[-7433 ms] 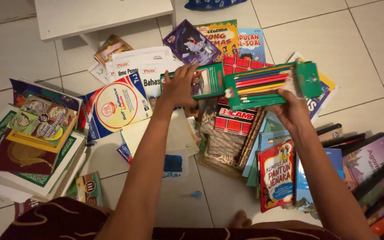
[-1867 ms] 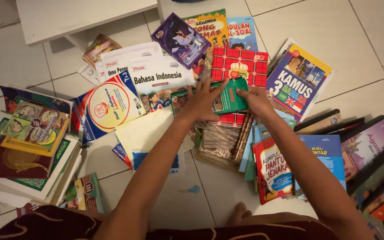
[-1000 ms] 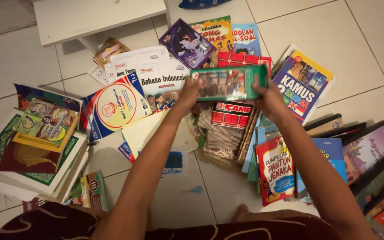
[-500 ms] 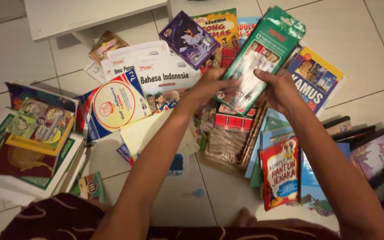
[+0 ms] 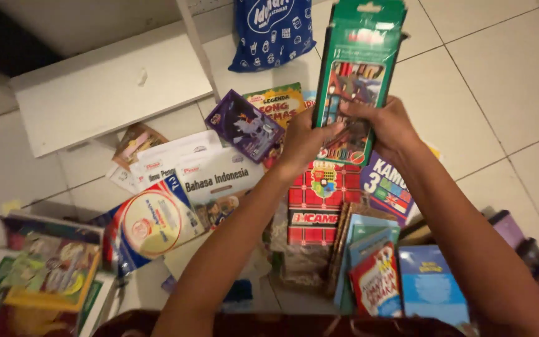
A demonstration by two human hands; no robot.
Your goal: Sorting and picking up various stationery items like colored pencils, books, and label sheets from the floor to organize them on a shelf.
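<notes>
both hands grip one green pencil box [image 5: 355, 75], held upright above the floor clutter, its hang-tab end at the top of the view. left hand [image 5: 305, 138]: fingers curled around the box's lower left edge, thumb pressed across the front near the clear window. right hand [image 5: 387, 128]: fingers wrapped on the lower right edge, forefinger laid over the front panel. the two thumbs nearly meet at the box's lower end. forearms rise from the bottom of the view and converge at the box, wrists close together.

half a second ago the box sat tilted toward the right, lower in the view; now it stands nearly vertical and higher up. about a second ago it lay level between the hands. seven seconds ago the pencil tray was slid out in the right hand; now it is inside the box.

below the hands: a red checked notebook [image 5: 317, 201], a dictionary [image 5: 387, 190] partly hidden by the right wrist, a purple card box [image 5: 242, 124], white subject folders [image 5: 216, 178], a label pack [image 5: 151, 221]. blue plastic bag [image 5: 272, 31] just left of the box's top. white shelf [image 5: 110, 87] at upper left. book stack [image 5: 48, 274] at lower left, blurred. tiled floor [image 5: 500, 81] bare to the right.
</notes>
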